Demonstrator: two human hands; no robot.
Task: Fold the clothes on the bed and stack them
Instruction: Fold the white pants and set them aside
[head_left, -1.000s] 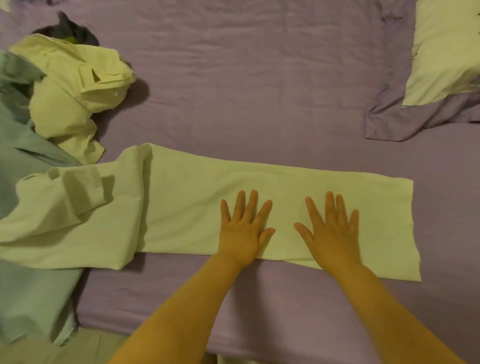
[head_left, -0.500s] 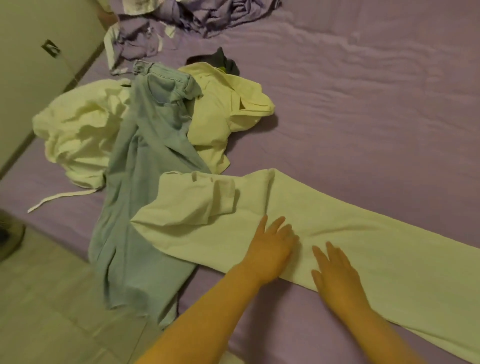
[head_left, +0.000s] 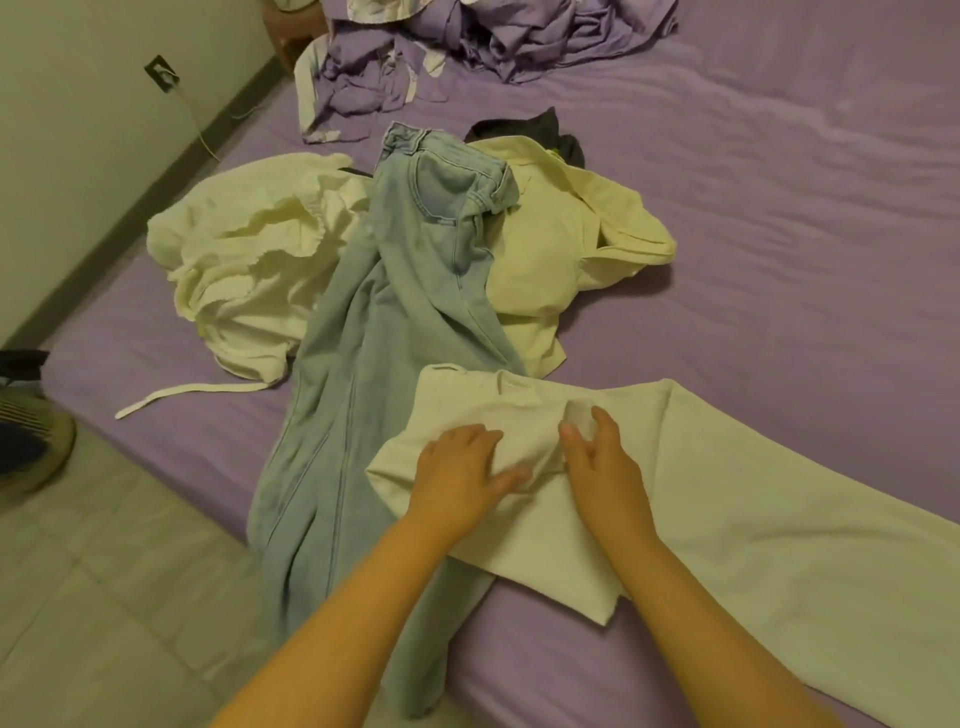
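Long cream trousers (head_left: 779, 519) lie flat across the near part of the purple bed (head_left: 779, 234). Their left end overlaps light blue jeans (head_left: 374, 364), which hang over the bed's edge. My left hand (head_left: 457, 467) presses on that left end with its thumb spread out. Just to its right, my right hand (head_left: 602, 457) pinches a small raised fold of the cream cloth between thumb and fingers. Behind the jeans lie a crumpled pale yellow shirt (head_left: 545, 249) and a crumpled cream garment (head_left: 249, 249) with a loose tie.
A dark garment (head_left: 545, 130) peeks out behind the yellow shirt. Bunched purple bedding (head_left: 467, 52) sits at the far end. The tiled floor (head_left: 104, 597) runs along the left, with a fan (head_left: 26, 441) on it and a wall socket (head_left: 161, 73) above.
My view swung left from the trousers' leg end to their other end. Both hands slid left along the cream trousers, and the right hand went from lying flat to pinching a fold.
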